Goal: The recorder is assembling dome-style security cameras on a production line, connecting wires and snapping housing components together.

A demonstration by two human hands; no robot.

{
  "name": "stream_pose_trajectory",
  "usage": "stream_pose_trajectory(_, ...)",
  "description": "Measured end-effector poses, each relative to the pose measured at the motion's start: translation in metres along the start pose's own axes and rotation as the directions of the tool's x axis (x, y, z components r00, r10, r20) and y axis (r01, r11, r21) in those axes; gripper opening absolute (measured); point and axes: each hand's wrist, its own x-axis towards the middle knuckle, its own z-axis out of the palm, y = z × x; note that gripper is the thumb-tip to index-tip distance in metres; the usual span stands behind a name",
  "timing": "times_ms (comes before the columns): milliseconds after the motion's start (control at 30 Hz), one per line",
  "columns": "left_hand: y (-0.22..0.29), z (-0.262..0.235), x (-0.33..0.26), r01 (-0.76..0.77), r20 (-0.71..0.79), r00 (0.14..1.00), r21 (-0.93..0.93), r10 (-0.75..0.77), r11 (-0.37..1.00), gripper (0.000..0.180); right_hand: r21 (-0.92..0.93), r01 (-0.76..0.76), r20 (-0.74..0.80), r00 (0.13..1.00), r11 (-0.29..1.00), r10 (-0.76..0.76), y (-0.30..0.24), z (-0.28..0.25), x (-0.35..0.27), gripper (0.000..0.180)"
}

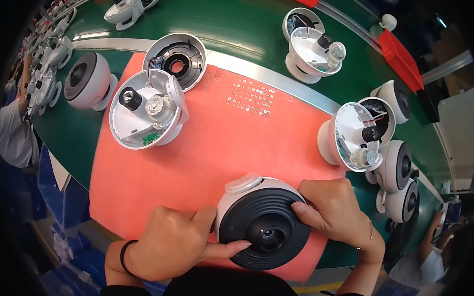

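Between my two hands is a round white device (244, 242) with a black ringed front and a small lens in its central hollow. My left hand (173, 242) grips its left side, the thumb lying across the black front near the hollow. On the upper right rim, my right hand (331, 211) is closed, its thumb pressing on the black front. The fingers behind the housing are partly hidden. Beyond my left hand stands an opened white housing (167, 127) showing a black lens barrel, a round white part and a green board. Its black-lined cover (195, 68) leans behind it, joined by wires.
A pink mat (204, 178) covers the green bench, with rows of small metal screws (252, 96) on it. Opened housings (347, 136) and closed devices (395, 166) line the right side. Another closed device (88, 80) stands left. Past a metal rail (260, 70) runs a green surface (225, 22).
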Motion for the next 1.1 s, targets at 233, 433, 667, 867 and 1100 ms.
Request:
stream_pose_trajectory(233,-0.003,0.0,0.001,0.006,-0.01,1.0,0.007,-0.006,1.0,0.052,-0.304,0.133,-0.121,0.977,0.943,-0.177,-0.035,-0.005,0.004,0.034)
stream_pose_trajectory(433,-0.001,0.001,-0.005,0.056,0.001,0.998,-0.039,-0.056,0.998,0.051,0.018,0.39,0.012,0.92,0.92,-0.391,-0.037,0.002,0.003,0.033)
stream_pose_trajectory(667,-0.001,0.004,-0.003,0.023,-0.021,0.999,-0.064,-0.025,0.998,0.051,0.171,0.399,-0.13,0.915,0.901,-0.381,-0.047,0.01,0.0,0.034)
stream_pose_trajectory(867,0.001,0.0,-0.002,0.041,0.025,0.999,-0.012,-0.041,0.999,0.052,-0.026,0.383,0.017,0.924,0.924,-0.382,-0.045,0.002,-0.004,0.034)
stream_pose_trajectory(1100,-0.003,-0.009,0.01,0.207,0.245,0.95,-0.041,-0.191,0.977,0.049,0.061,0.091,-0.214,0.974,0.994,-0.076,-0.014,0.013,-0.008,0.044)
